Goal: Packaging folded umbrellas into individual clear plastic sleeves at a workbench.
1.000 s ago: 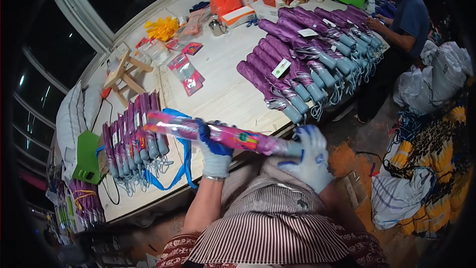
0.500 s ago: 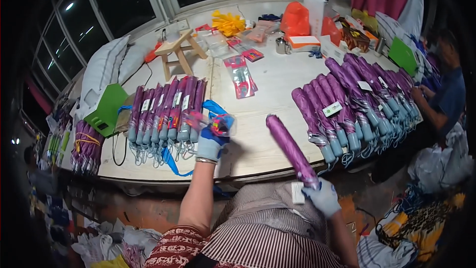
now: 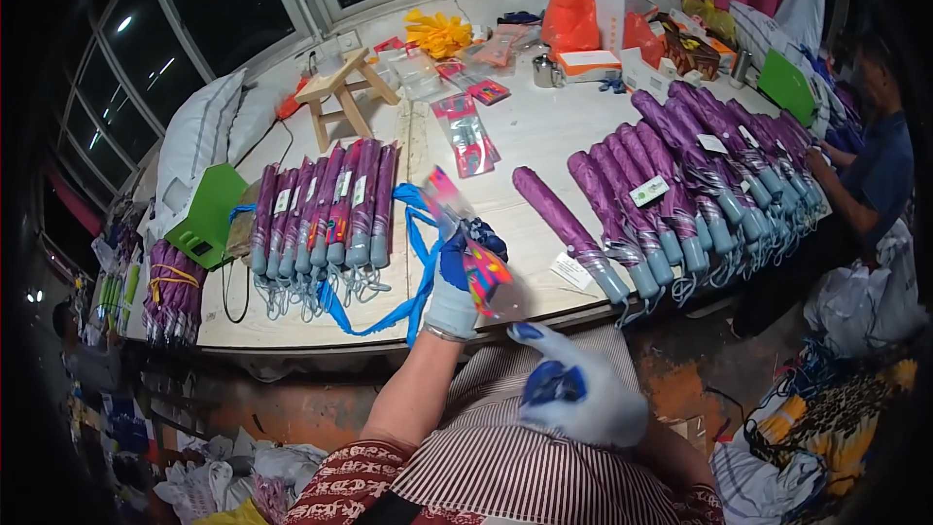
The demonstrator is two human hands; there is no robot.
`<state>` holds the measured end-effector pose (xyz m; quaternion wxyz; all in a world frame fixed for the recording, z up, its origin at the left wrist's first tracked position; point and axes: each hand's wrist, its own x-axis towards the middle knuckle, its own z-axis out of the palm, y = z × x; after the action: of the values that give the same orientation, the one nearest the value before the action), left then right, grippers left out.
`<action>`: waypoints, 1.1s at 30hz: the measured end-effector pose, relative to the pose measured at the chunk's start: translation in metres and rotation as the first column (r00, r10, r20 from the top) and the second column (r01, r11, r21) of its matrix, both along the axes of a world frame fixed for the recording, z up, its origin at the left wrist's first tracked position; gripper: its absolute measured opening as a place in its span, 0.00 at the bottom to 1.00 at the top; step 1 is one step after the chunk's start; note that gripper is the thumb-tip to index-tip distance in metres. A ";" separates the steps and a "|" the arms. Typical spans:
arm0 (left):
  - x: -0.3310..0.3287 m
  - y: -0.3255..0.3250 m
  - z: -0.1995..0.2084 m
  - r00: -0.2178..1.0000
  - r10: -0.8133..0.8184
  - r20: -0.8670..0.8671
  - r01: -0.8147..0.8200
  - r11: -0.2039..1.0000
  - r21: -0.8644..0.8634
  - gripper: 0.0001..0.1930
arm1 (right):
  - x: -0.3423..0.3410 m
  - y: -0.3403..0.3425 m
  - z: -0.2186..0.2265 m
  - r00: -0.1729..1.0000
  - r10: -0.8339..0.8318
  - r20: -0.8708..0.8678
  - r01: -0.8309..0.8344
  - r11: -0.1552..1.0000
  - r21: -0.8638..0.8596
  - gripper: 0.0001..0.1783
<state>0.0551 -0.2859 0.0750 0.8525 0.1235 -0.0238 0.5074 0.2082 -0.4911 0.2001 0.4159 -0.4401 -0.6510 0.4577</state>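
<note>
Both my hands wear white gloves with blue-coated fingers. My left hand (image 3: 462, 267) is closed on a crumpled clear plastic sleeve (image 3: 486, 277) with pink and colourful print, just above the table's front edge. My right hand (image 3: 583, 389) is in front of my striped apron, holding nothing, its index finger stretched out and the others loosely bent. Nearest to it lies a folded purple umbrella (image 3: 564, 224) with a grey-blue handle and a white tag. Beside that umbrella many more purple umbrellas (image 3: 671, 175) are stacked. On the left, several umbrellas in clear sleeves (image 3: 326, 204) lie in a row.
A blue strap (image 3: 425, 282) trails over the table (image 3: 457, 316). Flat printed sleeves (image 3: 465, 136) lie mid-table. Farther back are a small wooden stool (image 3: 345, 97), a metal mug (image 3: 546, 71) and orange bags (image 3: 570, 19). Another person (image 3: 870, 165) works at the right.
My right hand has let go of the umbrella, which now lies beside the right-hand stack. My left hand has moved right with the plastic sleeve, away from the left row.
</note>
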 end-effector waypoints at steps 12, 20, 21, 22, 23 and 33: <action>0.013 0.013 0.004 0.869 0.389 -0.306 -0.419 0.907 -0.036 0.08 | 0.015 -0.006 -0.030 0.969 0.004 -0.248 -0.061 0.974 -0.220 0.08; 0.056 -0.049 -0.008 0.829 0.245 -0.503 -0.322 0.944 -0.071 0.08 | -0.001 0.034 -0.058 0.725 -0.430 -0.538 0.142 0.857 -0.495 0.10; 0.057 -0.049 -0.006 0.827 0.246 -0.506 -0.323 0.944 -0.069 0.08 | -0.002 0.031 -0.058 0.724 -0.429 -0.541 0.140 0.858 -0.494 0.10; 0.059 -0.046 -0.003 0.840 0.227 -0.493 -0.290 0.956 -0.055 0.09 | -0.002 0.025 -0.057 0.736 -0.413 -0.537 0.124 0.861 -0.493 0.10; 0.059 -0.040 0.000 0.852 0.211 -0.480 -0.261 0.965 -0.039 0.09 | -0.002 0.018 -0.058 0.751 -0.391 -0.533 0.103 0.865 -0.491 0.10; -0.018 0.037 -0.045 0.722 0.177 -0.669 -0.454 0.850 -0.265 0.10 | 0.056 -0.002 -0.080 0.817 -0.507 0.274 0.507 0.858 0.076 0.11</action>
<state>0.0367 -0.2494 0.0297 0.7156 0.1037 0.3879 0.5716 0.2637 -0.4929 0.1200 0.4245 -0.6586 -0.5631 0.2627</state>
